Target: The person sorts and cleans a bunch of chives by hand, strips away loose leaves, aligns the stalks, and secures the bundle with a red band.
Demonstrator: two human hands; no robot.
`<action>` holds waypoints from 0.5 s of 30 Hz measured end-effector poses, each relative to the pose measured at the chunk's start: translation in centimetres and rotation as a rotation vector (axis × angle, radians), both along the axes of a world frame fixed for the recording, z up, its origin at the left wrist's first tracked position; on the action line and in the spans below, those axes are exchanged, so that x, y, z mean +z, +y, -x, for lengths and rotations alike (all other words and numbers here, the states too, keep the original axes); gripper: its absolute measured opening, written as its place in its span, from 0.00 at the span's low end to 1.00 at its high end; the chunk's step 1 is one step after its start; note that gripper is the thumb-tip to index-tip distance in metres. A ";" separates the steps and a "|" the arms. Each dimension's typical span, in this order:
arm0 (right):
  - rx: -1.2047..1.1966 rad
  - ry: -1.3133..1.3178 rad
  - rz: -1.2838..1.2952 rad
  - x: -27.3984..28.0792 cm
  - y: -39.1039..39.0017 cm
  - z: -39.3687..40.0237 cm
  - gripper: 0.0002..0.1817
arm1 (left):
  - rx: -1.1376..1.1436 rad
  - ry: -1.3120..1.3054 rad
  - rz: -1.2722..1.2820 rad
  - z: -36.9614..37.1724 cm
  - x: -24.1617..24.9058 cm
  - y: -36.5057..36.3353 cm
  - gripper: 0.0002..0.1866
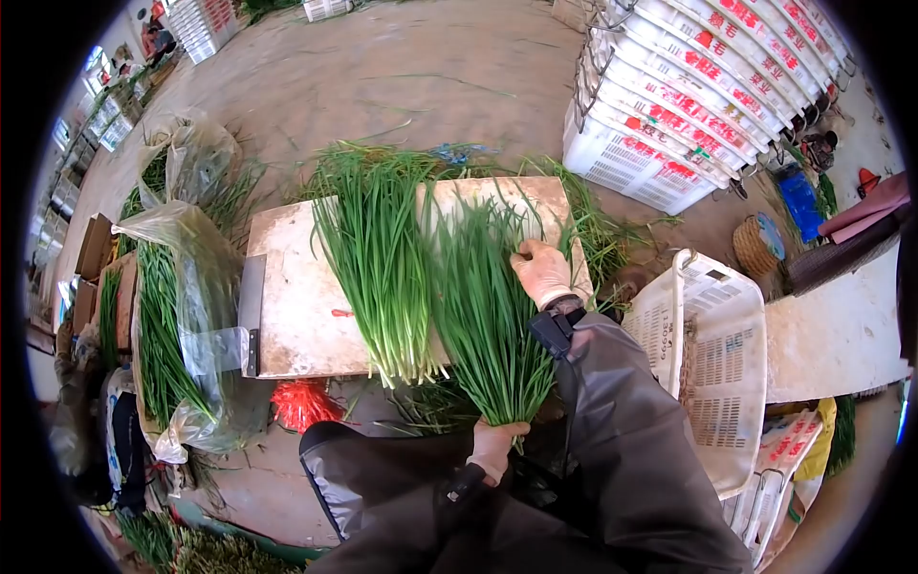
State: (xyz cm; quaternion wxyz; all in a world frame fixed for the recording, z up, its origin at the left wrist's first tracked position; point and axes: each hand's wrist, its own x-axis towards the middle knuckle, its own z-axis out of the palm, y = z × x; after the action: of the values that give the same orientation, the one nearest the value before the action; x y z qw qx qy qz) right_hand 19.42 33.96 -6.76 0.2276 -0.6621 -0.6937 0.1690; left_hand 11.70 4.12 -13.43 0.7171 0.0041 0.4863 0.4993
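My left hand [495,450] is closed around the stem ends of a bunch of garlic chives [488,316], low in front of my body. The leaves fan out away from me over the board. My right hand [543,273], in a pale glove, is at the right side of the leaf tips, its fingers curled in a pinch on some thin leaves. A second pile of garlic chives [378,258], pale stem ends toward me, lies on the worn white board [287,316] to the left. A wide-bladed knife [251,316] rests along the board's left edge.
Left of the board stand chives in a clear plastic bag [206,277]. Red ties [304,404] lie below the board. On the right are a white crate [722,354] and a tall stack of crates [688,105]. Loose leaves litter the floor [449,86]; people sit far left.
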 end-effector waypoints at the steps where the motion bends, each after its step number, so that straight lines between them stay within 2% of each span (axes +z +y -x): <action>1: 0.032 0.022 -0.009 -0.4 0.3 -0.5 0.15 | 0.006 0.004 -0.001 0.0 -0.1 0.0 0.20; 4: 0.129 0.068 0.063 0.6 0.6 -2.5 0.14 | 0.033 0.015 0.005 -0.3 -1.0 -0.1 0.21; 7: 0.533 -0.170 0.051 2.6 2.2 -5.7 0.13 | 0.054 0.041 0.036 -0.4 -1.5 -0.1 0.22; 8: 0.640 -0.335 0.025 3.6 2.9 -7.1 0.12 | 0.052 0.047 0.050 -0.3 -1.5 0.0 0.22; 11: 0.580 -0.574 0.006 4.4 5.3 -10.7 0.13 | 0.075 0.065 0.066 -0.3 -1.5 0.0 0.23; 12: 0.377 -0.589 -0.033 5.0 5.9 -11.0 0.14 | 0.087 0.071 0.065 -0.4 -1.5 0.1 0.24; 13: 0.174 -0.599 -0.073 5.2 6.5 -11.1 0.15 | 0.093 0.075 0.069 -0.5 -1.5 0.1 0.24; 15: 0.076 -0.414 -0.157 5.1 6.5 -9.9 0.16 | 0.109 0.086 0.080 -0.6 -1.4 0.1 0.24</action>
State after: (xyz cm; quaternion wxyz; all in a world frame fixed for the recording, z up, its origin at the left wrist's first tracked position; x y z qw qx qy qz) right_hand 29.36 40.49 -1.62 0.1246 -0.6362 -0.7612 -0.0167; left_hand 12.33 4.27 -14.84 0.6669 -0.0296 0.5357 0.5171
